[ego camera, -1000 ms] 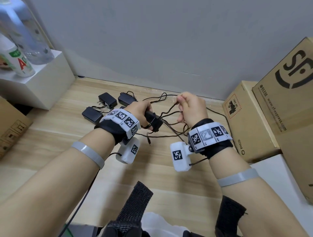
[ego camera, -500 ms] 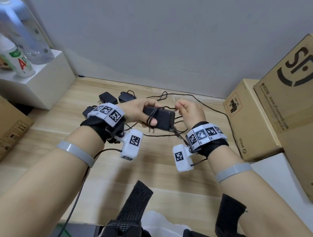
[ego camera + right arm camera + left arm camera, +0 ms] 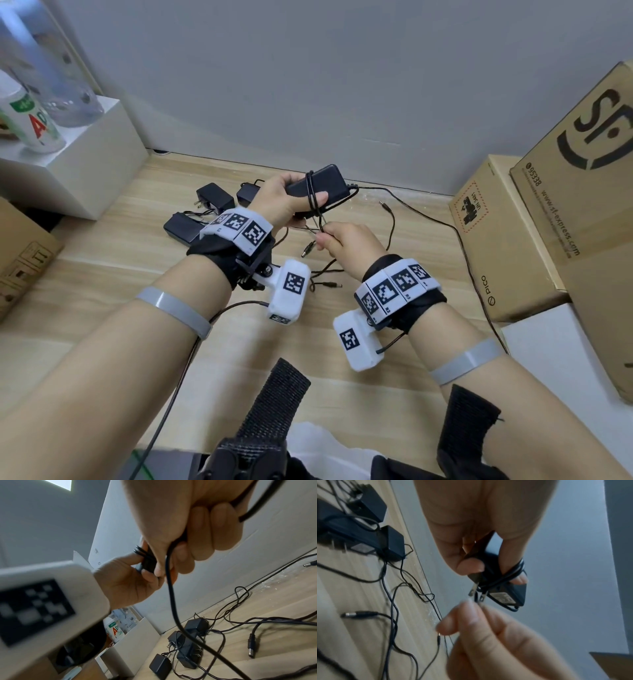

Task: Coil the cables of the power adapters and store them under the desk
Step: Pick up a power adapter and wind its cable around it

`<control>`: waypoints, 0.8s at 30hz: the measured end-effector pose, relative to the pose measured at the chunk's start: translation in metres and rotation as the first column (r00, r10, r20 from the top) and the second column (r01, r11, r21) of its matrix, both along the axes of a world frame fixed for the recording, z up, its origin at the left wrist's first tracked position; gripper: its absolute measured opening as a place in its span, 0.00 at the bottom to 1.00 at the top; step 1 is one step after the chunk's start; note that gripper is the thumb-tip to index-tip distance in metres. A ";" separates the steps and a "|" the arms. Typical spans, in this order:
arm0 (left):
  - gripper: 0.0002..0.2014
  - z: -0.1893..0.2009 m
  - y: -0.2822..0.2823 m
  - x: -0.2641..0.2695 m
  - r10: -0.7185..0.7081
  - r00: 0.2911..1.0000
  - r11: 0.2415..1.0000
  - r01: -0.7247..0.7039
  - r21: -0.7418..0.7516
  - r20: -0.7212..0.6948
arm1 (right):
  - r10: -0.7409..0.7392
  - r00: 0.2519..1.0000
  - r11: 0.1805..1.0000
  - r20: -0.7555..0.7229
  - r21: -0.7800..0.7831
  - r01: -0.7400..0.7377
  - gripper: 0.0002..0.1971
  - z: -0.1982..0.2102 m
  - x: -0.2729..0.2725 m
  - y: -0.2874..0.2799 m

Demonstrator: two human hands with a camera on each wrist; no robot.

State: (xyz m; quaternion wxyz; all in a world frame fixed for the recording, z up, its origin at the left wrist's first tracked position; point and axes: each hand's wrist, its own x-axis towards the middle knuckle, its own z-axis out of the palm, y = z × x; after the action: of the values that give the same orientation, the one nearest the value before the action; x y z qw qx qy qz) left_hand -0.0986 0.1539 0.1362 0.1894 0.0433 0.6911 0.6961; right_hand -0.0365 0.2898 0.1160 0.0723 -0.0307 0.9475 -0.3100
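Head view: three adapters (image 3: pixel 212 197) beside cardboard boxes (image 3: pixel 507 240).

A black power adapter (image 3: pixel 317 190) is held aloft, its thin cable (image 3: pixel 311 192) looped around it (prongs pointing down); three more adapters (image 3: pixel 212 197) lie on the floor.

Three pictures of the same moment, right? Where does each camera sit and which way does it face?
Head: worn on the head, facing down at the floor; shows both forearms, left hand gripping the adapter, right hand pinching its cable.
Left wrist: looks along the left hand's fingers toward the wall.
Right wrist: looks along the right hand toward the left.
All three share the held adapter.
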 end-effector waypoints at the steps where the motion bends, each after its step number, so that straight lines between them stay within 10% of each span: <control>1: 0.13 -0.001 0.000 0.000 0.009 0.999 0.999 -0.010 -0.044 -0.042 | 0.016 1.000 1.000 -0.007 0.009 -0.016 0.12 0.001 0.000 -0.001; 7: 0.19 -0.014 -0.003 -0.005 0.015 0.967 0.930 -0.107 -0.353 -0.254 | 0.089 0.996 0.982 -0.011 0.171 -0.086 0.13 0.014 0.005 -0.006; 13: 0.21 -0.012 -0.010 -0.012 -0.396 0.885 0.577 0.032 -0.816 -0.246 | 0.165 0.984 0.957 -0.061 0.250 -0.145 0.10 0.028 0.003 -0.004; 24: 0.22 -0.010 -0.020 -0.004 -0.606 0.796 0.628 0.469 -0.620 -0.012 | -0.209 0.978 0.909 -0.002 -0.369 0.194 0.10 0.018 -0.002 0.021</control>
State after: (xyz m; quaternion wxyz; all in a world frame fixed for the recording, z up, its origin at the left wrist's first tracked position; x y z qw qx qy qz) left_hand -0.1022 0.1337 0.1259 0.3157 0.2644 0.8423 0.3479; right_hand -0.0383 0.3111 0.1344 0.0132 0.0478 0.8721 -0.4868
